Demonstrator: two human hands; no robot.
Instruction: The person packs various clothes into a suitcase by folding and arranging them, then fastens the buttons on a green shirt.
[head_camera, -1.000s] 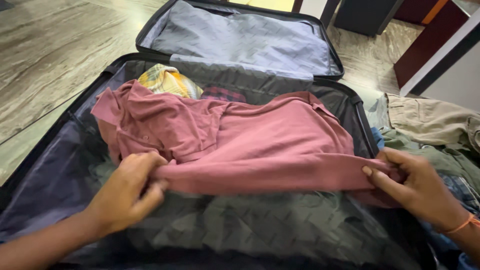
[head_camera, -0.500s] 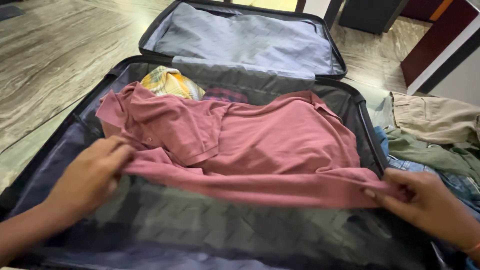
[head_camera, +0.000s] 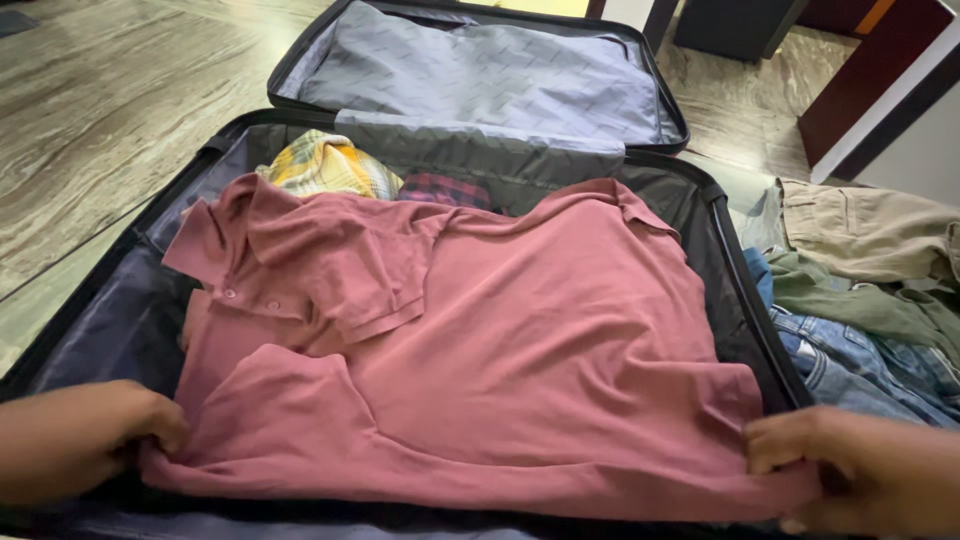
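Now the hands, left (head_camera: 95, 440) and right (head_camera: 850, 470), each pinching the hem, have drawn the shirt (head_camera: 500, 350) toward six o'clock, spreading it across the suitcase (head_camera: 745, 290).

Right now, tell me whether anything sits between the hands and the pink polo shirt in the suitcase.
Nothing visible does. The left hand grips the pink polo shirt at its near left corner, and the right hand grips its near right corner. The shirt lies spread across the open suitcase, over the yellow plaid cloth at the back.
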